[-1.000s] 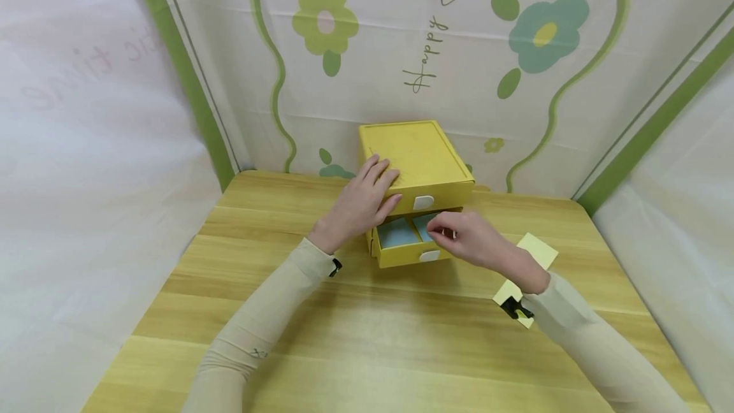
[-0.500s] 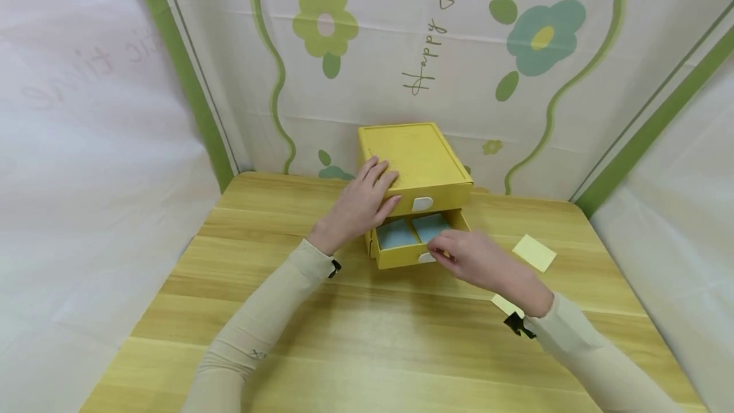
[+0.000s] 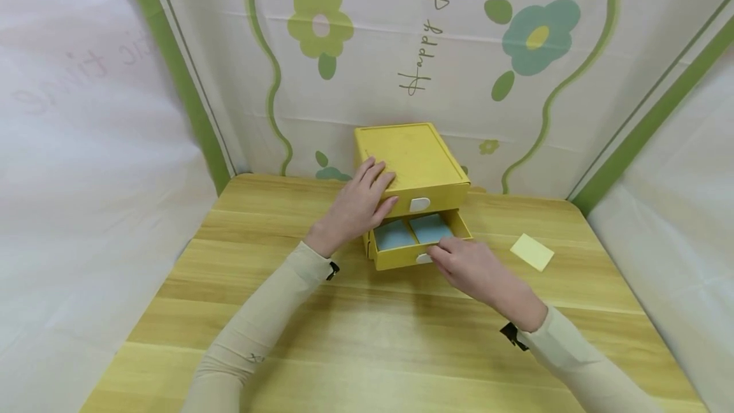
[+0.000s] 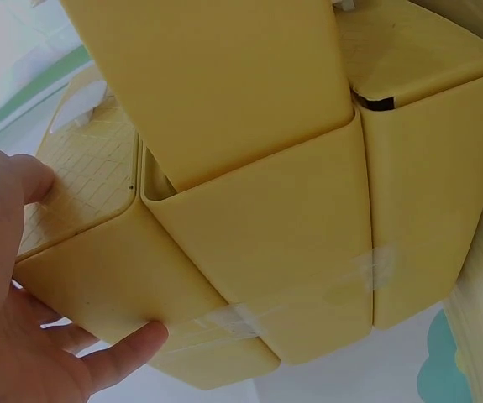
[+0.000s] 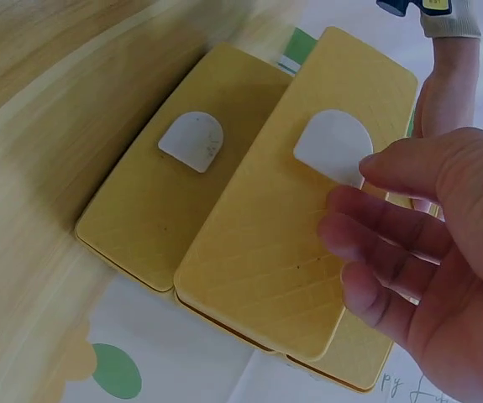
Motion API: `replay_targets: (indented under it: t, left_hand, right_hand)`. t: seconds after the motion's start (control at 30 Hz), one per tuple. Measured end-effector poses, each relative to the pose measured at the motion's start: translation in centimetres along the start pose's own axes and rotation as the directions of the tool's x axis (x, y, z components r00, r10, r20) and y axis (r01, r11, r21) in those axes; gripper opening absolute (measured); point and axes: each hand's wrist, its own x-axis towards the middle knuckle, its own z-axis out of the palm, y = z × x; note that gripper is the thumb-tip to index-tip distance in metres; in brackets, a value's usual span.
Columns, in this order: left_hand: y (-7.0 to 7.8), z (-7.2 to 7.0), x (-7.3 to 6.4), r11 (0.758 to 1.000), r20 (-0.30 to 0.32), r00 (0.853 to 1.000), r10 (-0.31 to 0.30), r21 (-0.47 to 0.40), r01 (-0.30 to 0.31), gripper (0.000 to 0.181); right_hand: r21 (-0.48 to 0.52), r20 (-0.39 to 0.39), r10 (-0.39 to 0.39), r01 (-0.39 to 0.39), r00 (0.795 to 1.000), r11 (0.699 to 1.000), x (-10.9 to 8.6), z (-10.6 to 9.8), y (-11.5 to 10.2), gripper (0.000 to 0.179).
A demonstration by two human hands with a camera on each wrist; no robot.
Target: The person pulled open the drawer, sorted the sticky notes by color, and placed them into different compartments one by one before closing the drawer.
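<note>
A yellow drawer cabinet [image 3: 410,155] stands against the back cloth. Its middle drawer [image 5: 258,243] is pulled out; two blue sheets [image 3: 431,228] lie in it, parted by a divider. My left hand [image 3: 352,212] rests on the cabinet's top left front corner. In the left wrist view its fingers lie spread over the top and the thumb touches the top drawer's front [image 4: 90,159]. My right hand [image 3: 478,276] is at the pulled-out drawer's white handle [image 5: 335,145], pinching its edge between thumb and fingertips.
On the wooden table [image 3: 367,349], a pale yellow sheet [image 3: 532,252] lies right of the cabinet. The closed bottom drawer [image 5: 153,210] has its own white handle. A flower-printed cloth [image 3: 344,94] hangs close behind, with white cloth walls at both sides.
My right hand has come down from over the drawer's right compartment to its front handle. The forearm now hides a second pale yellow sheet. My left hand has stayed on the cabinet.
</note>
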Motion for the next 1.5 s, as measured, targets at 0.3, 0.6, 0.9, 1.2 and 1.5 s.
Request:
replay_targets:
  t: [0.3, 0.6, 0.9, 1.2, 1.5]
  left_hand:
    - [0.1, -0.1, 0.0, 1.000, 0.016, 1.000, -0.019, -0.009, 0.019, 0.042]
    - [0.0, -0.3, 0.1, 1.000, 0.028, 0.999, -0.017, -0.006, 0.017, 0.042]
    - [0.2, -0.3, 0.2, 1.000, 0.025, 1.000, -0.009, -0.013, 0.010, 0.041]
    - [0.1, -0.1, 0.2, 1.000, 0.034, 0.999, -0.024, -0.009, 0.024, 0.042]
    - [0.1, 0.0, 0.1, 1.000, 0.021, 1.000, -0.007, -0.001, 0.007, 0.043]
  right_hand:
    - [0.001, 0.002, 0.073, -0.073, 0.997, 0.997, 0.2, 0.2, -0.3, 0.011]
    - [0.041, 0.037, 0.088, -0.090, 0.995, 0.995, 0.5, 0.3, 0.2, 0.012]
    - [0.065, 0.041, 0.099, -0.102, 0.994, 0.993, 1.1, 0.6, 0.6, 0.010]
    - [0.077, 0.018, 0.119, -0.120, 0.993, 0.990, 1.8, 1.1, 1.2, 0.008]
    - [0.101, 0.032, 0.170, -0.173, 0.985, 0.980, 2.6, 2.4, 1.8, 0.007]
